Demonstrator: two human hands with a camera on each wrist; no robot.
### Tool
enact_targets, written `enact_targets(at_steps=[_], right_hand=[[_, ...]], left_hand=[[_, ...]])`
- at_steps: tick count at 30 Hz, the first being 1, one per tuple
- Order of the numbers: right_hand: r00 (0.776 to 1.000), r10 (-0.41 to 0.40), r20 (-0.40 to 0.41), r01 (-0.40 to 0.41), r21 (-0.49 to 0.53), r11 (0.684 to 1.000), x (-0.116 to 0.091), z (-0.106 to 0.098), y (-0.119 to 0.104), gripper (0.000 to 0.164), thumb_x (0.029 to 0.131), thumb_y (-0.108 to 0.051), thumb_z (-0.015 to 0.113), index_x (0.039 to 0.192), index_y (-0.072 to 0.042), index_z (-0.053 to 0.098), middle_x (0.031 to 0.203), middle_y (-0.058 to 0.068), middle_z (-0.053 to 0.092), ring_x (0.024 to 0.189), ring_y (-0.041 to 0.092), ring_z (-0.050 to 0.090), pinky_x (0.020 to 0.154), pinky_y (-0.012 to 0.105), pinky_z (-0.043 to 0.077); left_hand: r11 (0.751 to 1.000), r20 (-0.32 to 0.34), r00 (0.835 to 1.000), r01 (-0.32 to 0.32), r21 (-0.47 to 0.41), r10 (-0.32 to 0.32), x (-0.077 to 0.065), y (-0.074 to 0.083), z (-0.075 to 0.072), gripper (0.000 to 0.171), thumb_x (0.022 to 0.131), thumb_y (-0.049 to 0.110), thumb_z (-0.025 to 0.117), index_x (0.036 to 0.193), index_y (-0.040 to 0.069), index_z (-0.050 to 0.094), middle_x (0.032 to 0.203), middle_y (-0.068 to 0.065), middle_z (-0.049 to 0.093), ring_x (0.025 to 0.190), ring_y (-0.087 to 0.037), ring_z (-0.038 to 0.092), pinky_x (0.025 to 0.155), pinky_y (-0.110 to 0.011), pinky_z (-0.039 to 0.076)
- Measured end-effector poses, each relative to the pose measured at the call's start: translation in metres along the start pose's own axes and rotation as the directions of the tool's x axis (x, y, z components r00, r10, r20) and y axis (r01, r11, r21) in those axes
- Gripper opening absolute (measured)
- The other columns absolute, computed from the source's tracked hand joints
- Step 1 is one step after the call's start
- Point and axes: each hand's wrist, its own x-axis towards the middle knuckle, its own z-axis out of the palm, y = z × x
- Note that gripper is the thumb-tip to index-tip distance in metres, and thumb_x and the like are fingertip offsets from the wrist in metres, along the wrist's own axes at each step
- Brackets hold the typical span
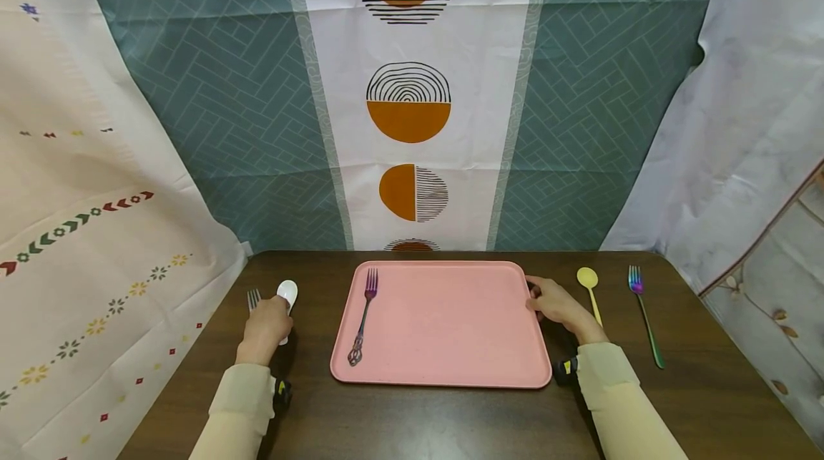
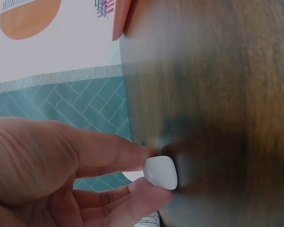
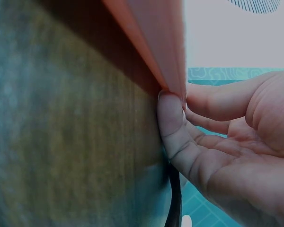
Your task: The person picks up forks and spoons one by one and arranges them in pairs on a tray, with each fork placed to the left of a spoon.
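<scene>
My left hand point(image 1: 265, 328) pinches a white spoon point(image 1: 287, 291) by its handle at the table's left; the handle end of the spoon point(image 2: 161, 172) shows between thumb and fingers point(image 2: 116, 153). A silver fork point(image 1: 254, 299) lies just beyond, partly hidden by that hand. My right hand point(image 1: 560, 306) grips the right rim of a pink tray point(image 1: 450, 324), thumb and finger on its edge point(image 3: 168, 61). On the tray's left side lies a purple-tinted fork point(image 1: 363, 324) with an ornate handle. A dark, slim thing point(image 3: 175, 198) shows under my right hand, its kind unclear.
To the right of the tray lie a yellow spoon point(image 1: 588, 278), its handle partly behind my right arm, and a multicoloured fork point(image 1: 646, 317) with a green handle. The brown table point(image 1: 425, 424) meets a patterned cloth point(image 1: 418, 195) at the back.
</scene>
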Motion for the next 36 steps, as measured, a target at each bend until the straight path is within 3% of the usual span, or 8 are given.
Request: enact_targets(at_steps=[4,12,21,36], right_hand=[[1.0,-0.001,0.002,0.001,0.003,1.0,0.0004,0.0,0.0002,0.065,0.093,0.006,0.056,0.151,0.019,0.031,0.089,0.015,0.053,0.071,0.021,0.058,0.065,0.037,0.057],[1.0,-0.008,0.002,0.008,0.007,1.0,0.0003,0.0007,0.0004,0.064,0.093,0.007,0.056,0.151,0.02,0.031,0.089,0.014,0.052,0.071,0.021,0.058,0.064,0.036,0.057],[1.0,-0.003,-0.003,0.003,0.003,1.0,-0.0001,-0.0018,-0.0004,0.067,0.091,0.006,0.056,0.151,0.02,0.031,0.087,0.013,0.052,0.07,0.021,0.057,0.063,0.035,0.056],[1.0,0.016,-0.004,-0.016,0.002,1.0,0.0006,-0.0003,0.0021,0.067,0.092,0.006,0.056,0.152,0.019,0.03,0.089,0.013,0.051,0.072,0.021,0.058,0.064,0.035,0.057]], left_hand=[[1.0,0.003,1.0,0.007,-0.006,-0.007,0.0006,-0.0004,-0.0013,0.006,0.084,0.0,0.064,0.084,-0.003,0.069,0.091,-0.033,0.067,0.08,-0.046,0.067,0.065,-0.058,0.054],[0.999,0.0,1.0,0.027,-0.024,-0.027,0.002,-0.0045,-0.0014,0.025,0.085,0.004,0.061,0.102,-0.005,0.076,0.106,-0.038,0.067,0.09,-0.055,0.064,0.073,-0.064,0.052],[0.999,0.008,0.999,0.038,0.003,-0.038,0.0063,-0.0035,-0.0056,0.019,0.085,0.009,0.062,0.094,-0.002,0.075,0.103,-0.035,0.068,0.086,-0.052,0.065,0.071,-0.064,0.051],[0.999,-0.009,1.0,0.019,-0.033,-0.02,0.0069,-0.0062,0.0019,0.029,0.085,0.006,0.059,0.105,-0.003,0.076,0.103,-0.034,0.068,0.085,-0.049,0.064,0.069,-0.061,0.052]])
